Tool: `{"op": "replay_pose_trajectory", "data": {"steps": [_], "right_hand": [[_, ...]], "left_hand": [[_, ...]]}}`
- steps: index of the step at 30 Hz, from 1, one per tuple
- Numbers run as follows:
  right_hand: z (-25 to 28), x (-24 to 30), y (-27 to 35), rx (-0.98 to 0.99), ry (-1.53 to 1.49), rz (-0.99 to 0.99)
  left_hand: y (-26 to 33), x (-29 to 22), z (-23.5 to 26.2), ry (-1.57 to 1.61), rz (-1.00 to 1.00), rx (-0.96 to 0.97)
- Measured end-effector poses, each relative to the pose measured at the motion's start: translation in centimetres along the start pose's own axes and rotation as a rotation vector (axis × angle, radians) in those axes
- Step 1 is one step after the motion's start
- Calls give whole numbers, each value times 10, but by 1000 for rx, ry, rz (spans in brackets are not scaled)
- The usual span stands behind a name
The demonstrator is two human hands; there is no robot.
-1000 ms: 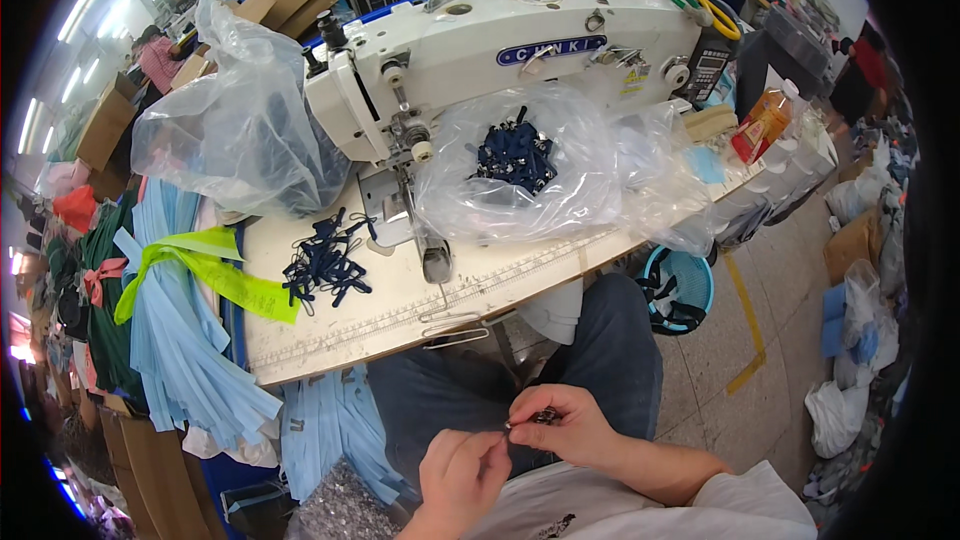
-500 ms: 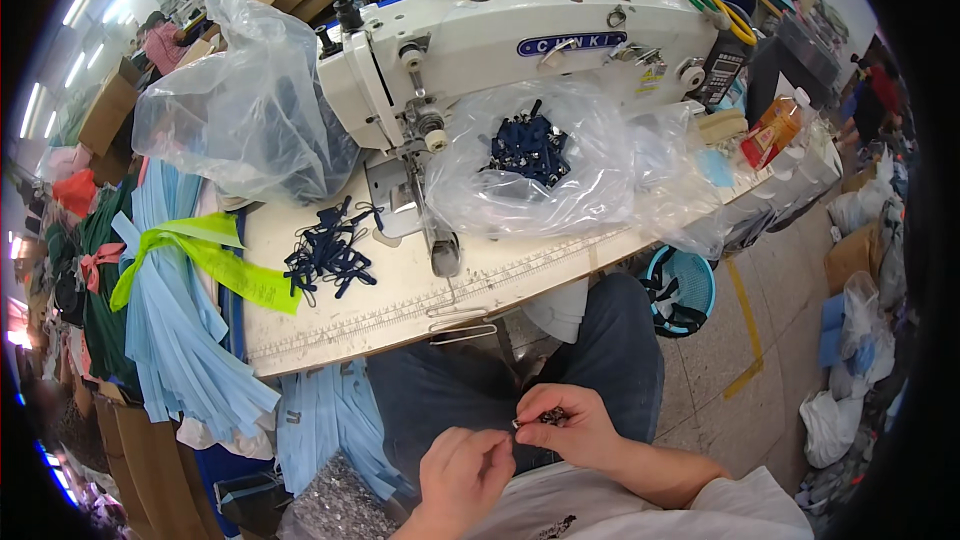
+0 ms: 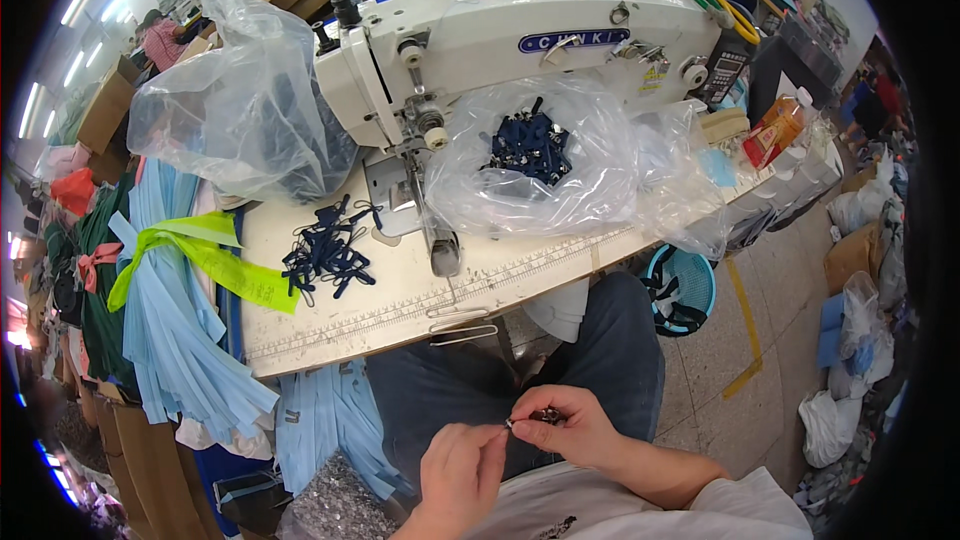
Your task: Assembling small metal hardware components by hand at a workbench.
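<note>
Over my lap, my right hand (image 3: 578,428) is closed around a few small dark metal pieces (image 3: 545,415), its thumb and forefinger pinched at their left end. My left hand (image 3: 462,472) meets it there, thumb and fingertips pressed together. Whatever lies between those left fingertips is too small to make out. Below and left of the left hand, a clear bag (image 3: 340,502) holds many small shiny metal pieces. On the table ahead lies a pile of navy cord loops (image 3: 330,252). More navy loops with metal bits (image 3: 528,148) fill an open plastic bag (image 3: 600,180).
A white sewing machine (image 3: 500,35) spans the worktable (image 3: 400,315). Light blue strips (image 3: 175,310), tied with a neon yellow band (image 3: 215,260), hang off the left side. A turquoise basket (image 3: 695,285) stands on the floor at right. A drink bottle (image 3: 775,130) lies at the table's right end.
My two hands have come slightly closer, their fingertips now meeting at the left end of the metal pieces. The view has shifted very slightly; things on the table lie as before.
</note>
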State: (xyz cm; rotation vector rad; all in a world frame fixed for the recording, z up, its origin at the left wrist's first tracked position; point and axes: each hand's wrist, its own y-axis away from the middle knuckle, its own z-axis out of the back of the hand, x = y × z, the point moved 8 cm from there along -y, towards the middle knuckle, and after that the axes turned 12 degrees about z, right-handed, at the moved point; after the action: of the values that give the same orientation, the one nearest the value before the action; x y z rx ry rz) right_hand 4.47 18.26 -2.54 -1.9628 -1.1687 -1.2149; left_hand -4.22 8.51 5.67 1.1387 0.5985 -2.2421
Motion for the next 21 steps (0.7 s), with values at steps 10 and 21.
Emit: {"op": "replay_pose_trajectory", "data": {"steps": [10, 21], "right_hand": [[-1, -5, -1, -1, -1, -49], [-6, 1, -4, 22, 167, 67]], "left_hand": [[4, 8, -5, -82, 18, 11], [9, 24, -9, 60, 148, 7]]}}
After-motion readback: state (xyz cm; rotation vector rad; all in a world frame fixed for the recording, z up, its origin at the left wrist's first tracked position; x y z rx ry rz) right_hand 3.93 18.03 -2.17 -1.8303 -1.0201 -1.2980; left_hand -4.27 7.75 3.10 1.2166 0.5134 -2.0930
